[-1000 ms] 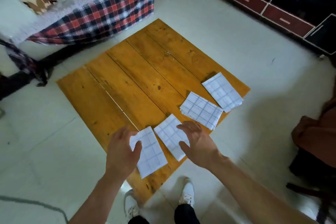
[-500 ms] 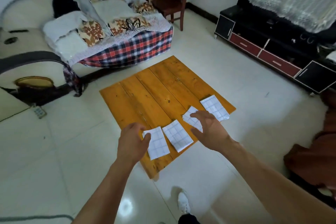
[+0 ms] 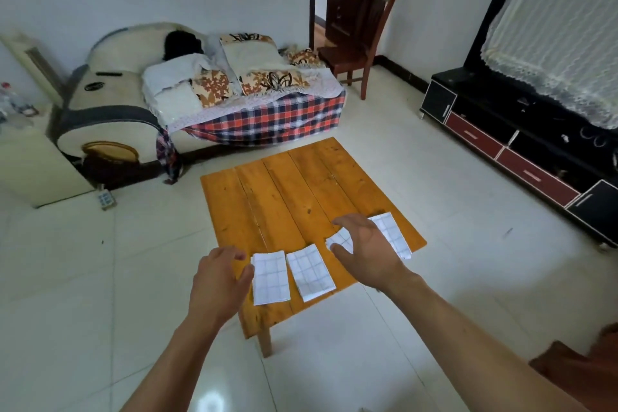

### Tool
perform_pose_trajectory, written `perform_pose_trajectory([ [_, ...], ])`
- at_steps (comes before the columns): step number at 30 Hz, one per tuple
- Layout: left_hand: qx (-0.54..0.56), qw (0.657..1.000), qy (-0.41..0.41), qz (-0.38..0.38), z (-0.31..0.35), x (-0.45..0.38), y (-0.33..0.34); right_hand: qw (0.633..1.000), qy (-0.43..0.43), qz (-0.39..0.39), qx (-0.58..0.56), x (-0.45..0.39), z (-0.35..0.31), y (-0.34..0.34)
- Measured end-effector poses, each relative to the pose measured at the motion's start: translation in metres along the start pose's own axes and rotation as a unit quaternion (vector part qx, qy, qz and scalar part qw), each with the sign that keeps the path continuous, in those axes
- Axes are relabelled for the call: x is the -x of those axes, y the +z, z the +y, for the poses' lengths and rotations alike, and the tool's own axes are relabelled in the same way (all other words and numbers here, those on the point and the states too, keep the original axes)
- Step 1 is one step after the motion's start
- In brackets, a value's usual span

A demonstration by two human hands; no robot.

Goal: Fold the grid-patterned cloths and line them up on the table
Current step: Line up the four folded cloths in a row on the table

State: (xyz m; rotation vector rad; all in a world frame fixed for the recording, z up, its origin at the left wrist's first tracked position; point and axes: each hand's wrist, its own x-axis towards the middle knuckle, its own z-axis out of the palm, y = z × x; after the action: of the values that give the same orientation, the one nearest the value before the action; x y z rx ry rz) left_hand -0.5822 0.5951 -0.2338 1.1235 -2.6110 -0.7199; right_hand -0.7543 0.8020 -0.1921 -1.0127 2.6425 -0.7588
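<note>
Several folded white cloths with a grey grid lie in a row along the near edge of the low wooden table point(image 3: 277, 197). The leftmost cloth point(image 3: 270, 278) and its neighbour point(image 3: 310, 273) show fully. My right hand point(image 3: 366, 249) hovers with spread, relaxed fingers in front of the third cloth point(image 3: 340, 240) and hides most of it. The rightmost cloth point(image 3: 393, 234) peeks out behind that hand. My left hand point(image 3: 219, 281) hangs loosely curled just left of the leftmost cloth and holds nothing.
A sofa point(image 3: 140, 110) with a plaid blanket point(image 3: 267, 119) and cushions stands behind the table. A wooden chair point(image 3: 359, 53) is by the door. A black TV cabinet point(image 3: 521, 147) lines the right wall. Tiled floor surrounds the table.
The view has lifted and pulled back from the table, showing more of the room. Both hands have risen off the cloths, the right one drifting toward the third cloth.
</note>
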Motion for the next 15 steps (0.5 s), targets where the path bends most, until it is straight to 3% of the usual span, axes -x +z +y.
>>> perform_pose_trajectory([
  [8, 0.012, 0.998, -0.056, -0.013, 0.068, 0.054, 0.053, 0.997, -0.027, -0.078, 0.005, 0.005, 0.073, -0.026],
  [15, 0.032, 0.996, -0.081, 0.009, 0.064, 0.061, 0.055, 0.992, -0.047, -0.118, -0.002, -0.004, 0.081, -0.017],
])
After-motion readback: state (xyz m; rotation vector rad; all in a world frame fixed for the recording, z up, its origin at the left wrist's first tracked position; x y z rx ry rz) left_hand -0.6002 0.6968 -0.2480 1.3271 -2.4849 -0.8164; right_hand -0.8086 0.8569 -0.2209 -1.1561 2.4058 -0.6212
